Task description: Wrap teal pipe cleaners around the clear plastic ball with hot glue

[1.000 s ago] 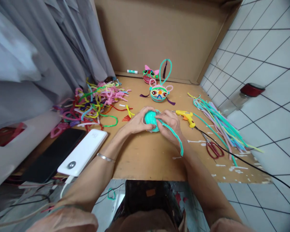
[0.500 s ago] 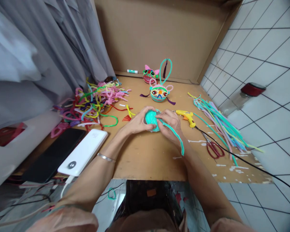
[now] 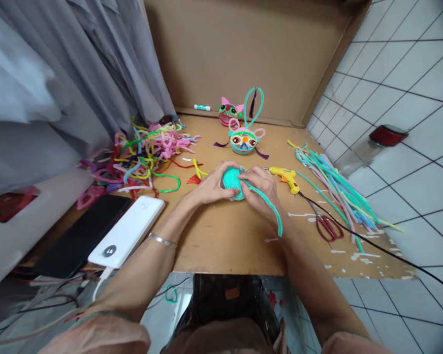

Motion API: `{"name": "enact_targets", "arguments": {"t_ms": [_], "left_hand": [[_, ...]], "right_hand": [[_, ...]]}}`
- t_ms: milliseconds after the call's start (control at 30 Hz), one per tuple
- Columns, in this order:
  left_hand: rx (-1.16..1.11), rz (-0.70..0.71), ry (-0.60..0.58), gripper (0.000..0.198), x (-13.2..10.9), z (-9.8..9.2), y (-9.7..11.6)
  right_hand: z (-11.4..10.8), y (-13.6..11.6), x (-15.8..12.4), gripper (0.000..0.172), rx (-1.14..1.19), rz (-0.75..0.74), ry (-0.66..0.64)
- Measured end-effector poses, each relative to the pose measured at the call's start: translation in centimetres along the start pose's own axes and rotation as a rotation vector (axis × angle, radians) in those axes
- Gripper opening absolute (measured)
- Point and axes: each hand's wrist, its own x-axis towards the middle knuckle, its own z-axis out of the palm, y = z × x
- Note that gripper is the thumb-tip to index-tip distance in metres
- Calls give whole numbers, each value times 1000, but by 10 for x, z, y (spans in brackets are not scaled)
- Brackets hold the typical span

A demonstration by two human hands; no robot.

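A round ball of wound teal pipe cleaner point(image 3: 231, 180) rests between both hands at the middle of the cardboard tabletop point(image 3: 221, 241). My left hand point(image 3: 210, 186) cups its left side with fingers curled round it. My right hand point(image 3: 261, 189) grips its right side, and a loose teal pipe cleaner tail point(image 3: 271, 210) runs out over the back of that hand toward my wrist.
A yellow glue gun point(image 3: 286, 178) with a black cord and red scissors point(image 3: 327, 226) lie to the right, beside straight pipe cleaners point(image 3: 335, 189). A tangled pile point(image 3: 143, 155) sits left. Two finished figures point(image 3: 243, 140) stand behind. A white power bank point(image 3: 127, 231) and a phone point(image 3: 79, 241) lie front left.
Almost nothing differs. Both hands stay on the teal ball, and the loose tail has shifted slightly along my right wrist.
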Motion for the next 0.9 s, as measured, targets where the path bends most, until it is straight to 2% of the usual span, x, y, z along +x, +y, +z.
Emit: {"name": "enact_targets", "arguments": {"t_ms": [167,333,533,900], "left_hand": [[-5,1,-10,57,0,0,-2],[2,-35,5,76,0,1,-6],[42,20,14,60,3,0,-4],[9,-36,31,68,0,2,-2]], "right_hand": [[0,-1,0,19,-1,2,-18],[-1,-2,-1,18,-8,-6,-21],[-1,0,-1,19,2,-21,-29],[-1,-2,0,20,12,44,-36]]}}
